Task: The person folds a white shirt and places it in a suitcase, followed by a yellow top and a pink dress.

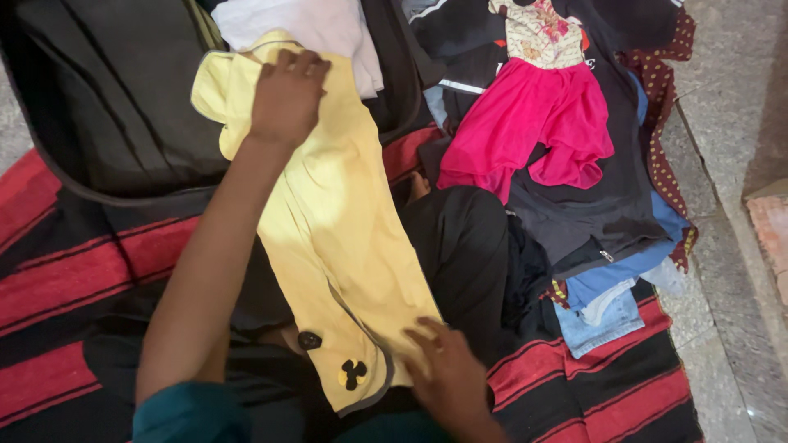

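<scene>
A pale yellow garment with black buttons and grey trim lies stretched from my lap up into an open black suitcase. My left hand presses flat on the garment's upper end, at the suitcase's edge. My right hand rests on the lower end near the buttons, fingers spread. A folded white cloth lies in the suitcase just above the yellow garment.
A pile of clothes lies to the right: a pink dress with a patterned top, dark garments, blue denim. Everything sits on a red and black striped blanket. Grey stone floor lies at the right.
</scene>
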